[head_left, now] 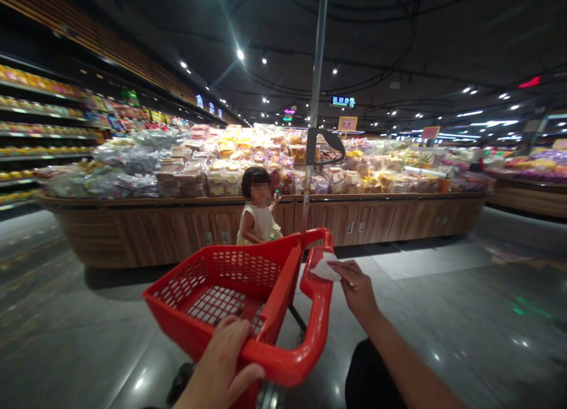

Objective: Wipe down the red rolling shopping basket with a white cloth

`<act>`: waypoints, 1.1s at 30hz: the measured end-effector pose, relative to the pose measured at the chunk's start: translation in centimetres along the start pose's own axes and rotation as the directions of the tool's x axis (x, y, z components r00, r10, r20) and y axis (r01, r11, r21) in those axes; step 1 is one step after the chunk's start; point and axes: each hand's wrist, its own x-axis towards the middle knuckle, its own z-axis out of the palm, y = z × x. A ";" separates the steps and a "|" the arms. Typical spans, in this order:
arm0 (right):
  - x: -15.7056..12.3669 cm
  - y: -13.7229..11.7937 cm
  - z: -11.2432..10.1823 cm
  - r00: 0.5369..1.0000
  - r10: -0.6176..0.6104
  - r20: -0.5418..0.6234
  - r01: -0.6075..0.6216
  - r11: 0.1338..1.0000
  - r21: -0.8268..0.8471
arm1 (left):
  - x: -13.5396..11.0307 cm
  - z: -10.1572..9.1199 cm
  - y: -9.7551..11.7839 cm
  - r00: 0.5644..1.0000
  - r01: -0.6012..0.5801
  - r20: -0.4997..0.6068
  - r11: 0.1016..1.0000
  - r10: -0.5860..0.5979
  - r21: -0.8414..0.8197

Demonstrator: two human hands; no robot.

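Note:
A red plastic shopping cart (208, 320) stands right in front of me, its slotted basket pointing left. My left hand (224, 353) grips the cart where the near end of the handle (305, 356) meets the basket. Between the fingers of my right hand (357, 282) is a crumpled white tissue (325, 268). The tissue lies against the flat panel in the middle of the handle. A grey pole (316, 72) with a dark bracket rises behind the cart's far corner.
Beyond the cart stands a person (259, 220) in a light sleeveless top, holding something small and green. Behind them runs a long wooden display counter (146, 229) heaped with bagged food. Stocked shelves (39, 131) line the left; another display (531, 190) is at right.

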 end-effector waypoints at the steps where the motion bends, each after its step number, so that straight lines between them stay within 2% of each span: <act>1: -0.1 -0.3 0.3 1.000 0.017 -0.022 -0.018 1.000 -0.006 | 0.0 -0.2 0.0 1.000 -0.005 -0.014 1.000 0.005 0.007; 4: -1.0 -2.3 1.0 0.999 0.008 -0.039 -0.007 1.000 0.019 | -0.4 -0.5 -0.2 0.998 -0.021 -0.060 0.999 0.023 0.034; 7: -1.5 -3.7 1.1 0.999 -0.044 0.004 0.043 0.997 0.068 | -1.3 -0.9 -1.0 1.000 -0.016 -0.015 1.000 0.016 0.013; 10: -1.0 -2.7 0.8 0.998 -0.051 0.037 0.049 0.997 0.052 | -2.2 -1.2 -2.0 0.998 0.004 0.068 1.000 -0.002 -0.028; 13: -0.1 -0.9 0.8 1.000 -0.022 -0.011 0.022 1.000 -0.012 | -2.8 -1.2 -3.1 0.998 -0.020 0.059 1.000 0.022 -0.019; 15: 0.1 -0.6 1.1 0.999 -0.004 -0.043 0.003 0.999 -0.036 | -3.2 -1.1 -3.8 0.998 -0.026 0.055 1.000 0.027 -0.012; 18: -0.5 -2.2 1.7 1.000 0.001 -0.023 -0.002 1.000 -0.024 | -3.8 -0.9 -4.8 0.996 0.005 0.093 0.999 -0.002 -0.034; 22: -1.6 -4.1 1.8 0.995 -0.086 0.051 0.084 0.995 0.048 | -4.7 -1.2 -5.8 0.993 0.032 0.112 0.996 -0.023 -0.087; 24: -1.5 -3.6 1.6 0.994 -0.091 0.061 0.088 0.995 0.048 | -4.9 -1.7 -5.9 0.990 0.062 0.134 0.991 -0.046 -0.119; 27: -0.6 -1.6 1.5 1.000 -0.020 0.020 0.020 1.000 -0.009 | -4.3 -3.0 -5.6 0.976 0.104 0.207 0.982 -0.070 -0.157; 30: 0.2 -0.3 1.8 0.999 0.038 -0.011 -0.039 0.997 -0.066 | -3.0 -4.7 -5.0 0.950 0.130 0.302 0.978 -0.075 -0.166; 33: 0.6 -0.1 2.4 0.998 0.054 -0.014 -0.056 0.992 -0.109 | -1.8 -6.8 -4.7 0.921 0.163 0.374 0.979 -0.106 -0.123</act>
